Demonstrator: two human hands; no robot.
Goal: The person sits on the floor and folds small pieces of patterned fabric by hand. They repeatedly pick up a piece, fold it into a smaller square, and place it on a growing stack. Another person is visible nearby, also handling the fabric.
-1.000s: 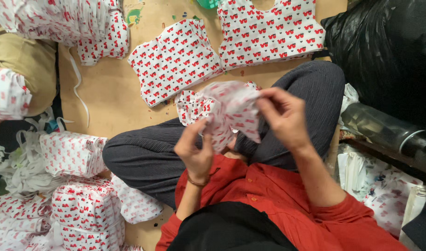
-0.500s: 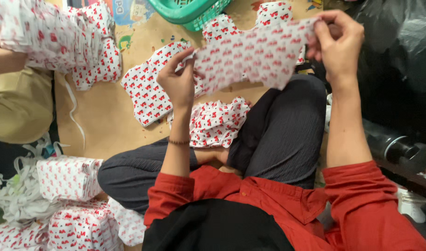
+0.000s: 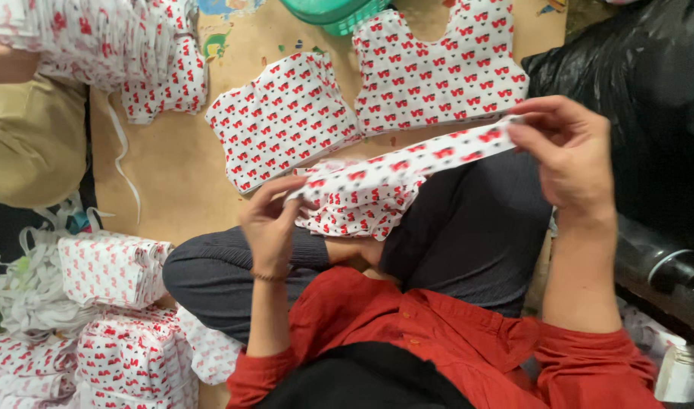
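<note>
Printed fabric strip [image 3: 407, 163], hands [image 3: 570, 155] gripping — underside hidden

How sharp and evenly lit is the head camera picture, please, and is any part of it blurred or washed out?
Head view: warm, even light; the printed fabric piece stretched between the left hand and right hand is slightly soft, while the cut fabric stacks on the floor read sharply. The black plastic bag at right shows mild glare, its folds lost in dark shadow. Straight edges bend slightly near the frame edges.
</note>
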